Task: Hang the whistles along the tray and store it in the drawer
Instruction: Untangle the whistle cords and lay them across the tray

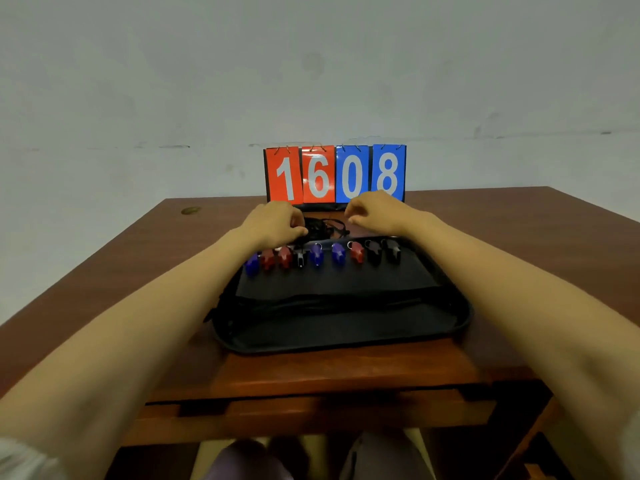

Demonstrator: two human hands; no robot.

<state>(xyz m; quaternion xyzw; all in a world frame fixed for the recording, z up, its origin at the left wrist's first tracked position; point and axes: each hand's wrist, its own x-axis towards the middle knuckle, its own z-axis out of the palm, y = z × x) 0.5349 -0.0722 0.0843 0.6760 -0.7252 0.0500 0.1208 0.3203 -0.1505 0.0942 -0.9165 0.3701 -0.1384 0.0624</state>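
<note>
A black tray [346, 327] lies on the wooden table. Several whistles sit in a row along its far rim: blue [252, 264], red [284, 257], black [391, 250] and others. Their black cords [325, 227] lie bundled on the table just behind the rim. My left hand [275, 223] reaches over the rim with fingers curled into the left side of the cords. My right hand [375, 211] hovers behind the rim to the right of the cords, fingers loosely bent, holding nothing I can see.
A flip scoreboard [334, 174] reading 1608 stands at the back of the table [519, 244] against the wall. The drawer front [311, 410] sits under the table's near edge, shut. My knees show below it.
</note>
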